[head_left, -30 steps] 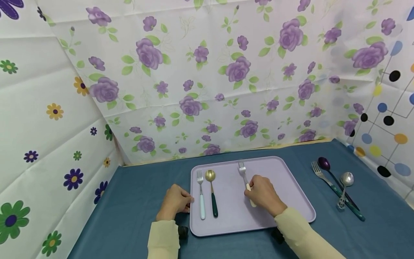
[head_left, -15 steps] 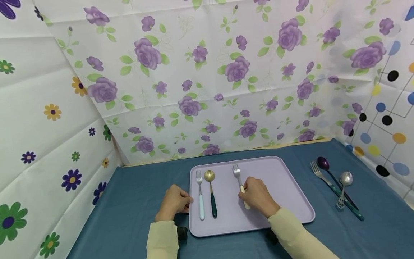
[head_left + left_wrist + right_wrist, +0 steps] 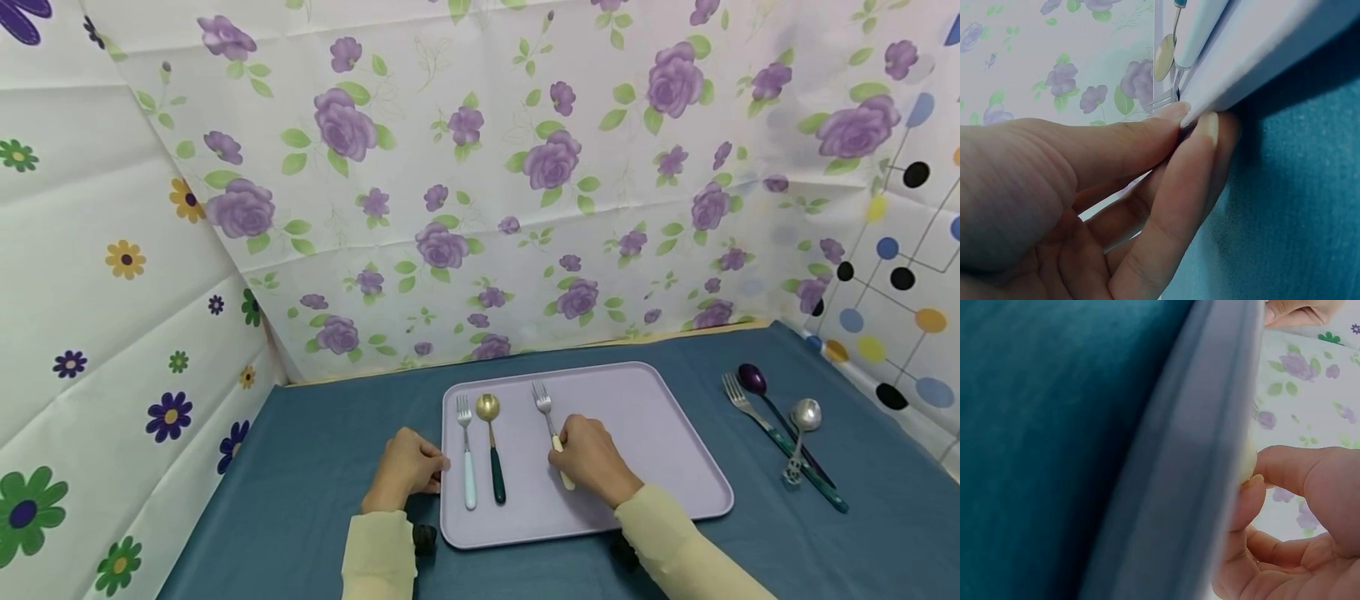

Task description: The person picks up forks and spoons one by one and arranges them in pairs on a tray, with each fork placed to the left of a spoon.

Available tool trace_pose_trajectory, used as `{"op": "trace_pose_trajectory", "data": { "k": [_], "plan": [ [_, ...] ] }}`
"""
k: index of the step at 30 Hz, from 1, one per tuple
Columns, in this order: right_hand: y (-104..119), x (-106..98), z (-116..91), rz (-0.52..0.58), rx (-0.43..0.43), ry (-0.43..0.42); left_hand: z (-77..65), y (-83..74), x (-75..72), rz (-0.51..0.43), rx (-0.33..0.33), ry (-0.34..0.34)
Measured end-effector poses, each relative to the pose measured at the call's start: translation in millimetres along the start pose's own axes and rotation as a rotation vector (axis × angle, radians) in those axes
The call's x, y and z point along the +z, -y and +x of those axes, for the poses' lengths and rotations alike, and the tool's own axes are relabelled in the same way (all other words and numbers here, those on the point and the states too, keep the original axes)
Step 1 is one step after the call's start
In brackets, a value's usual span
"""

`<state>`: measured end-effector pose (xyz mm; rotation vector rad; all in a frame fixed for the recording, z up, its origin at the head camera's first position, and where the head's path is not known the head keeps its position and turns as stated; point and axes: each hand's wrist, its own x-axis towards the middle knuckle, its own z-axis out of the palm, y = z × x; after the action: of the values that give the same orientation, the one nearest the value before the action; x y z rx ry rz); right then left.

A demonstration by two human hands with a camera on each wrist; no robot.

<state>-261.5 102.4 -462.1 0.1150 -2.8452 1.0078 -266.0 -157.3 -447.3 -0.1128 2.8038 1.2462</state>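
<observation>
A lilac tray [image 3: 637, 408] lies on the dark teal cloth. My left hand [image 3: 403, 468] pinches its left rim between thumb and fingers, seen close in the left wrist view. Over the middle of the tray, my right hand [image 3: 596, 460] pinches the cream handle of a fork [image 3: 549, 420], whose tines point to the far side. To the left on the tray lie a fork with a pale blue handle [image 3: 469, 477] and a gold spoon with a dark green handle [image 3: 496, 468], side by side. In the right wrist view the tray's edge hides most of the fork.
Right of the tray, a green-handled fork [image 3: 772, 432], a dark purple spoon [image 3: 752, 380] and a silver spoon with an ornate handle [image 3: 806, 415] lie crossed on the cloth [image 3: 337, 425]. Flowered sheets [image 3: 517, 242] stand behind and on the left; a dotted one [image 3: 907, 333] stands right.
My right hand has moved left across the tray with the cream-handled fork, bringing it nearer the gold spoon. My left hand has stayed at the rim.
</observation>
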Motion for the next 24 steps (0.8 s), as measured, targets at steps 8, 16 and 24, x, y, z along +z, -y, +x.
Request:
{"op": "trace_pose_trajectory", "data": {
  "k": [8,16,24],
  "plan": [
    [1.8,1.6,1.3,-0.017,-0.001,0.016,1.3,-1.5,-0.3,0.003,-0.007,0.0],
    [3.3,2.8,1.7,-0.005,0.002,0.022,1.6,-1.6,1.3,0.007,-0.004,-0.002],
    [5.2,7.2,1.3,0.004,0.002,0.023,0.6,-1.5,-0.1,0.018,-0.018,0.002]
  ]
}}
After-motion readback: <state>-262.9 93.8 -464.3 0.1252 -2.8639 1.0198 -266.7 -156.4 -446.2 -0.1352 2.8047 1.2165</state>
